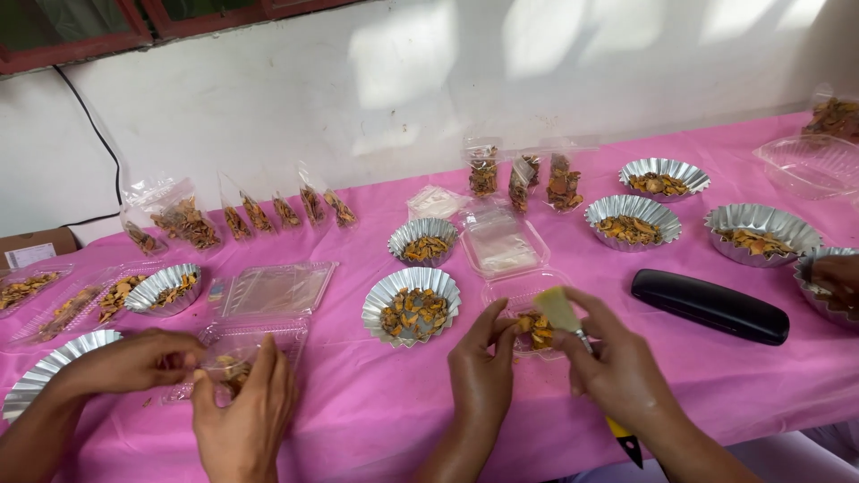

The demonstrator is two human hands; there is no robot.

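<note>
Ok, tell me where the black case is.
In the head view, the black case lies on the pink tablecloth, right of the right hand, below the foil cups.

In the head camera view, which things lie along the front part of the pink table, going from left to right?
Co-worker's hands with a clear bag → foil cup of orange chips → left hand → brush in the right hand → black case → foil cup at the right edge.

Both hands are totally bare, no gloves, rings or watch, and the forearms show no sleeves either.
</note>
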